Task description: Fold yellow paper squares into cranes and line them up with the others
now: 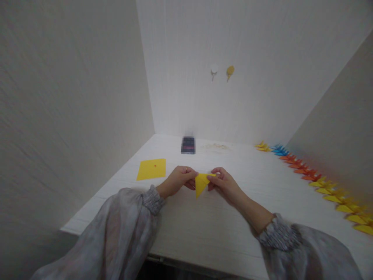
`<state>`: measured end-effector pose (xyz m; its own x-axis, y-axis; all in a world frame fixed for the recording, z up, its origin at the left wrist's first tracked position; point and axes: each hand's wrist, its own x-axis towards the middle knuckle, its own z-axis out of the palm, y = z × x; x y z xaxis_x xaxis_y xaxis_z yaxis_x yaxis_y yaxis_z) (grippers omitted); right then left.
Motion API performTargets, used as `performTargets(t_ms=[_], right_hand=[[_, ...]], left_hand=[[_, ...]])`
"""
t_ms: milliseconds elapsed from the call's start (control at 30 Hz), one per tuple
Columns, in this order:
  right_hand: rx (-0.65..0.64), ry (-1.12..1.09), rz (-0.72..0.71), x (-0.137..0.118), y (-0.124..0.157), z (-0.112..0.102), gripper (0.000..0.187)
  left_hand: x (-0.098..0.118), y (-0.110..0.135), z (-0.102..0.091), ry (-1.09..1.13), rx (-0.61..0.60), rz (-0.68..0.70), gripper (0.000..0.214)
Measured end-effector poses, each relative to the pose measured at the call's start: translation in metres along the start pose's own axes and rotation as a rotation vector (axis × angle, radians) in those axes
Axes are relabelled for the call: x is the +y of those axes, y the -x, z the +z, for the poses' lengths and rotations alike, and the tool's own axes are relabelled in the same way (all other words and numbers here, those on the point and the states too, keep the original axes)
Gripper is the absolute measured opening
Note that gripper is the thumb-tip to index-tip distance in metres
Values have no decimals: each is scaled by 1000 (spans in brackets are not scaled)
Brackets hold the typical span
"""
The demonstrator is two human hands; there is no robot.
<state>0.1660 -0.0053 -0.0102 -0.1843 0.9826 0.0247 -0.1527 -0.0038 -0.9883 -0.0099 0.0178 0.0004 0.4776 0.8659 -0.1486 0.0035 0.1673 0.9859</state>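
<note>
A small yellow sheet of origami paper (201,183), folded into a triangle with one point toward me, is held between my two hands above the white table. My left hand (183,178) pinches its left corner, the thumb on the near face. At the right corner my right hand (222,181) grips it between thumb and fingers. Some fingertips are hidden behind the paper. To the left of my left hand lies a flat yellow sheet (151,169) with a small reddish dot on it.
A dark, blurred phone-like object (188,145) stands near the back wall. Folded paper cranes (303,169) in yellow, blue and orange line the right side. Two hooks (230,70) hang on the back wall. The table's front edge (204,264) is close to me.
</note>
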Motion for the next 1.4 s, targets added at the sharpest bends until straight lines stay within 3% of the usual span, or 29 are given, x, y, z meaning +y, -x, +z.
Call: performTargets(t_ms=[300,500,600,667,867,967,1300,1400], right_hand=[[-38,-21,-69,-1,2,-1,33],[-28,-55,-127,-3,7,12,31],[-52,106,-125,-2,7,15,20],[3,235,-153,1,6,14,18],[225,662,-291,-2,5,15,15],[232,806,-367,-9,9,18,13],[58,814,-531,-14,13,18,14],[-32,728,-505,-15,14,16,16]], left_hand=[[-3,2,2,-20,-136,-60,22],[-1,0,3,74,-6,39,20],[-3,-3,3,30,29,70,22],[-4,-4,4,-48,53,101,23],[3,4,12,-465,363,465,19],[6,8,17,-527,295,538,17],[-1,1,15,-146,164,265,29],[0,2,15,-45,155,209,30]])
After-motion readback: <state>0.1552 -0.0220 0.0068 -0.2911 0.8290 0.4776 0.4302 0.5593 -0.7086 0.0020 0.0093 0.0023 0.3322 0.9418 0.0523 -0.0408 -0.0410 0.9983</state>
